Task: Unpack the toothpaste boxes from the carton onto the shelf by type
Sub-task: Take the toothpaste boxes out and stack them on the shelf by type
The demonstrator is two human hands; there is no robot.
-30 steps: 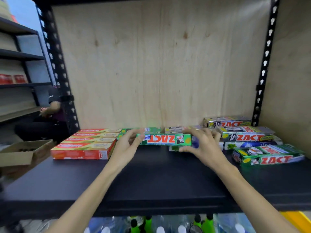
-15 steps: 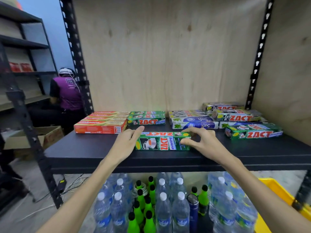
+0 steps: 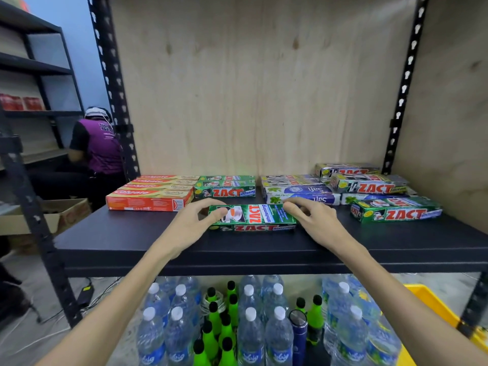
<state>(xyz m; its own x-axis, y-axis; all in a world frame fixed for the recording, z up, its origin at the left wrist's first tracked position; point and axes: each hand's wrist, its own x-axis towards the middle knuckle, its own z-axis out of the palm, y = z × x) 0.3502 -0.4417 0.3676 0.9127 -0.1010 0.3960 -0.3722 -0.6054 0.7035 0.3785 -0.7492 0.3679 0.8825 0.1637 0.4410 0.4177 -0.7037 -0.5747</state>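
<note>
My left hand and right hand grasp the green Zact box before the green Zact row, many sorted, carton unseen.

Green ZACT whitening box lying flat lengthwise near the shelf front, red, green, blue boxes sitting grouped behind

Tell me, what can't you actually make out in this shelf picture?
All from the head view:
- The carton the boxes come from: not identifiable; only an open cardboard box shows at left, partly behind the rack post.
- Left end of the green box: covered by the left hand; the right hand covers its right end.
- Back rows of toothpaste boxes: too small and blurred to read.
- Yellow bin: cut off by the right edge.
</note>
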